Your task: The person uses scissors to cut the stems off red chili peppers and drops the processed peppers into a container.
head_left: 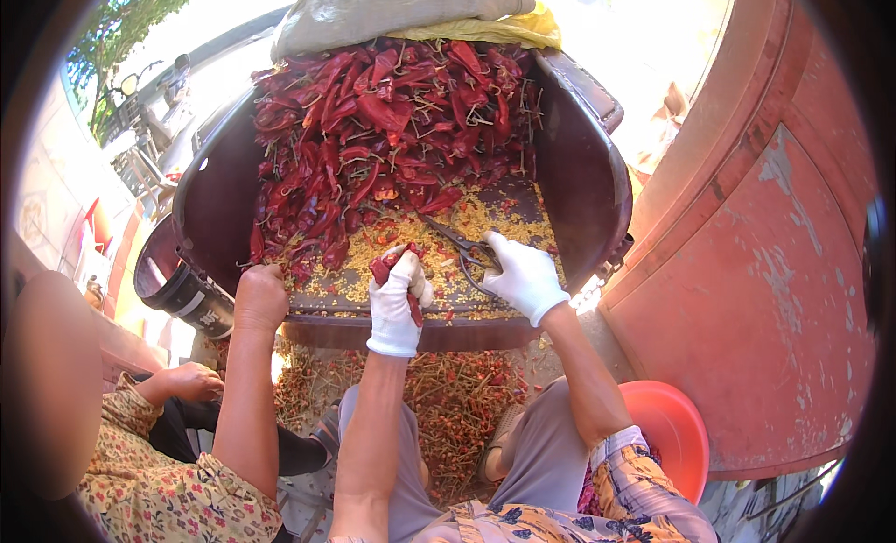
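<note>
My left hand (pixel 395 310), in a white glove, is closed around dried red chili peppers (pixel 382 267), whose red ends stick out between the fingers. Just to its right, my gloved right hand (pixel 525 277) grips dark metal scissors (pixel 455 237) by the handles. The blades point up and left, over the yellow seeds (pixel 359 280) scattered across the front of a big dark maroon tub (pixel 602 169). Behind both hands rises a heap of dried red chili peppers (pixel 383 123) with thin stems.
At left, a co-worker's hand (pixel 262 296) reaches to the heap's edge. A dark bucket (pixel 201 305) stands beside the tub. Cut stems (pixel 448 422) cover the ground between my legs. An orange-red basin (pixel 686 431) sits by my right arm. A sack (pixel 401 11) lies across the heap's back.
</note>
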